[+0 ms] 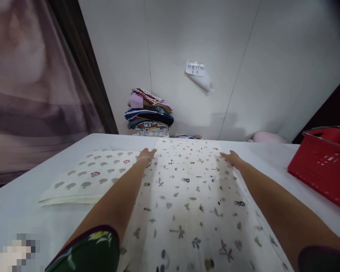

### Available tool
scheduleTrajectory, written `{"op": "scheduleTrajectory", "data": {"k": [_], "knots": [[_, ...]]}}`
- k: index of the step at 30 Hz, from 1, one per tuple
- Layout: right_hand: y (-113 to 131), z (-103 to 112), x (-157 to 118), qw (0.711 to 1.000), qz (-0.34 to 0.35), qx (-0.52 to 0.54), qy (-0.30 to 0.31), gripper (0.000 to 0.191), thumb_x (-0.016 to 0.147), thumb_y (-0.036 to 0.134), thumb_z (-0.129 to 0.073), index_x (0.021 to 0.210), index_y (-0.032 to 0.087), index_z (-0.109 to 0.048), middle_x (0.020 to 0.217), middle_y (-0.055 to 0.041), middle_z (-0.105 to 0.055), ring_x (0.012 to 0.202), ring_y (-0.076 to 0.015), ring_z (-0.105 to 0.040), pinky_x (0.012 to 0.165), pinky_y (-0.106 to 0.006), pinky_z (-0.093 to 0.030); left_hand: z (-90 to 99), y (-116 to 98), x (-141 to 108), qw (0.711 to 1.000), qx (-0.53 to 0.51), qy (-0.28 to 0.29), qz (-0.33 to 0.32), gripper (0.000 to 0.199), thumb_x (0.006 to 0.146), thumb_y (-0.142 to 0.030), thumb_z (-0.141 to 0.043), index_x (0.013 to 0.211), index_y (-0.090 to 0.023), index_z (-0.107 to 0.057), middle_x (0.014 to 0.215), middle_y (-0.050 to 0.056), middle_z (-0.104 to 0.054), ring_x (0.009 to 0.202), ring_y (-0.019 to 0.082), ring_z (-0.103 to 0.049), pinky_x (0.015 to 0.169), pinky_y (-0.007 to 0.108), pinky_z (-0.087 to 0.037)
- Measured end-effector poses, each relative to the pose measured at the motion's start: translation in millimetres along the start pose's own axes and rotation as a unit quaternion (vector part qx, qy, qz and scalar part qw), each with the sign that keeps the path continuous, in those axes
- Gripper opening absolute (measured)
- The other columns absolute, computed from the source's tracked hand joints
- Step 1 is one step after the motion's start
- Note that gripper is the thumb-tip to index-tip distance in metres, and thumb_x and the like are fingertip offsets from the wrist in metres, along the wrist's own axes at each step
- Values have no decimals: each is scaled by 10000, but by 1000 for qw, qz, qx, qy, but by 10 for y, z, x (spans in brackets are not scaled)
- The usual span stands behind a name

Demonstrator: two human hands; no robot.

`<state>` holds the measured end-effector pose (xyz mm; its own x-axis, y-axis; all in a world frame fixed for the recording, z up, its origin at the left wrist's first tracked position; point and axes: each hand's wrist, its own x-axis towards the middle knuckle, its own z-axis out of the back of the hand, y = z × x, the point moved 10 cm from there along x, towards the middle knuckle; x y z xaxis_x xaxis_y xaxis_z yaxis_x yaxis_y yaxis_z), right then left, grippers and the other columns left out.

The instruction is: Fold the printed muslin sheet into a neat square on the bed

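A long white cloth [195,192] printed with small plants, palm trees and other motifs lies spread on the white table, running from my body toward the far edge. Both my arms reach forward along its sides. My left hand [147,154], with a thin bracelet at the wrist, touches the cloth's left edge near the far end, fingers stretched out. Across from it, my right hand [230,156] rests at the right edge with thumb and fingers apart. Left of my left forearm lies a folded white cloth [82,179] with grey and red mushroom prints.
On the right stands a red plastic basket [320,162] with a metal handle. A stack of folded fabrics [149,113] sits by the wall behind the white table [14,211]. A handwritten note [195,68] hangs on the wall, and a curtain [31,94] at the left.
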<state>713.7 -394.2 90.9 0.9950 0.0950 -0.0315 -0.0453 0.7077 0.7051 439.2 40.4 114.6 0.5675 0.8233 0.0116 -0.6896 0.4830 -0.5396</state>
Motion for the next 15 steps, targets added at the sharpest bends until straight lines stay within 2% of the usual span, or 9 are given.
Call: {"op": "scheduleTrajectory", "data": {"k": [3, 7, 11, 15], "knots": [[-215, -43, -97, 999, -5, -30, 21, 808, 693, 510, -621, 1334, 90, -366, 1153, -207, -552, 890, -271, -585, 703, -352, -471, -169, 160, -118, 999, 21, 41, -8, 607, 765, -511, -476, 1221, -110, -481, 1226, 168, -551, 1133, 298, -506, 900, 367, -404], [-356, 60, -429, 995, -5, -63, 80, 845, 742, 575, -538, 1390, 107, -264, 918, -147, -630, 674, -209, -592, 598, -324, -474, -86, 274, -486, 996, 39, 76, -30, 632, 772, -483, -475, 1281, -112, -415, 1239, 144, -547, 1147, 270, -498, 928, 341, -386], [-577, 216, -1017, 988, -25, -35, 149, 875, 729, 594, -546, 1404, 143, -222, 769, -85, -625, 563, -166, -552, 484, -273, -448, 95, 482, -1073, 993, 51, 96, -38, 647, 760, -433, -494, 1303, -95, -391, 1230, 151, -551, 1118, 265, -523, 914, 325, -398], [-907, 424, -1701, 980, -42, -14, 192, 854, 708, 618, -562, 1390, 196, -268, 936, -115, -629, 667, -183, -595, 534, -277, -471, 250, 763, -1738, 991, 51, 122, -38, 680, 760, -454, -465, 1332, -102, -356, 1257, 145, -526, 1098, 266, -534, 885, 326, -416]]}}
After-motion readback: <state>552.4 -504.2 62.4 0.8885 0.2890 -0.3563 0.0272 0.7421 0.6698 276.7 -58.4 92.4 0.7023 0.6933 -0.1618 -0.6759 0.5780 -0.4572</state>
